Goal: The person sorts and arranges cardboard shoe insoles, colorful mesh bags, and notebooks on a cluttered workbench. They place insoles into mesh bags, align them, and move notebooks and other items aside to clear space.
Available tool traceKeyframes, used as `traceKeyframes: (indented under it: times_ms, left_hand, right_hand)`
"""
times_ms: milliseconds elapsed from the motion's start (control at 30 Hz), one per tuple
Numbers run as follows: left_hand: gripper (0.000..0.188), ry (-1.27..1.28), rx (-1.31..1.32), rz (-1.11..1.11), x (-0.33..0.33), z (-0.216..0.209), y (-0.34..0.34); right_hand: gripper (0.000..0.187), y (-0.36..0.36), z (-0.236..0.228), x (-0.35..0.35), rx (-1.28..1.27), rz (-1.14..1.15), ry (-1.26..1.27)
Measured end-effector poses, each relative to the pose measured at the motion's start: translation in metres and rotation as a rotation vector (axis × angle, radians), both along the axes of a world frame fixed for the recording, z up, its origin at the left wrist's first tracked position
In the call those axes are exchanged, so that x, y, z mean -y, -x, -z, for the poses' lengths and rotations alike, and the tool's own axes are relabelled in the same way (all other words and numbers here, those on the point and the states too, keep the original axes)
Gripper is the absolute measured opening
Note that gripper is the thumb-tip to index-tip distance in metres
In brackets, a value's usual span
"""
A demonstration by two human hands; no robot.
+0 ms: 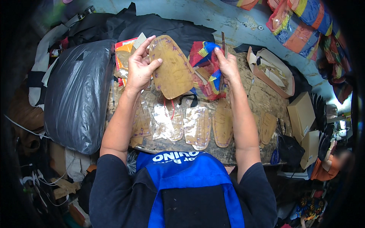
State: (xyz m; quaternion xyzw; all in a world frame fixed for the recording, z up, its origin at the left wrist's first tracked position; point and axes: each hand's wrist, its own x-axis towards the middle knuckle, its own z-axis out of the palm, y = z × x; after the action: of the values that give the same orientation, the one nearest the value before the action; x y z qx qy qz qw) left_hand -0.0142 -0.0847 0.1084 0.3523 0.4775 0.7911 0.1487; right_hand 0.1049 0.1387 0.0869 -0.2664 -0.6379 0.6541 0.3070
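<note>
The left hand (140,67) holds up a tan sole pattern (171,67), apparently by its left edge.

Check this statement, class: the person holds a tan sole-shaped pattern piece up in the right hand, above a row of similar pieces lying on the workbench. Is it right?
Not quite. The head view shows the left hand, not the right, holding the tan sole-shaped pattern piece up. The right hand grips a thin dark tool beside a multicoloured mesh bag. The rest stands: similar pieces lie in a row on the workbench below.

Head camera looks steeply down, close over the cluttered workbench (262,95)
</note>
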Motion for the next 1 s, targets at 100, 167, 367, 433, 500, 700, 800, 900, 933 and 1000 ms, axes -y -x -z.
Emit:
traceKeyframes:
  times_ms: [100,167,367,433,500,700,800,900,933,1000]
  left_hand:
    - [0.060,0.221,-0.009,0.190,0.001,0.001,-0.005]
    - [0.057,0.418,-0.056,0.386,-0.015,0.012,-0.016]
    - [0.028,0.777,0.368,0.393,-0.084,0.065,-0.005]
    - [0.023,0.400,0.592,0.089,-0.103,0.087,-0.002]
    - [0.020,0.137,0.437,-0.272,-0.123,0.102,0.000]
    - [0.027,0.662,-0.640,-0.438,-0.141,0.090,-0.024]
    - [0.027,0.296,-0.693,-0.354,-0.095,0.066,-0.024]
    - [0.022,0.584,-0.538,-0.408,-0.021,0.057,0.003]
    - [0.033,0.923,-0.626,-0.478,0.005,0.056,0.022]
    - [0.063,1.294,-0.602,-0.540,0.048,0.065,0.049]
  right_hand:
    - [0.027,-0.001,-0.005,0.005,0.034,-0.037,-0.110]
    - [0.027,-0.003,-0.008,0.012,0.103,-0.114,-0.289]
    - [0.020,-0.023,-0.019,0.034,0.291,-0.472,-0.753]
    - [0.020,-0.028,-0.021,0.035,0.394,-0.469,-0.674]
    - [0.018,-0.026,-0.019,0.036,0.342,-0.481,-0.596]
    - [0.014,0.002,0.000,0.030,0.140,-0.157,-0.162]
    - [0.014,0.006,-0.001,0.007,-0.013,0.025,0.053]
    - [0.017,-0.001,-0.002,-0.011,-0.022,0.064,0.101]
    - [0.018,-0.003,-0.001,-0.013,-0.062,0.039,0.110]
    - [0.017,-0.003,0.002,-0.014,-0.039,0.030,0.096]
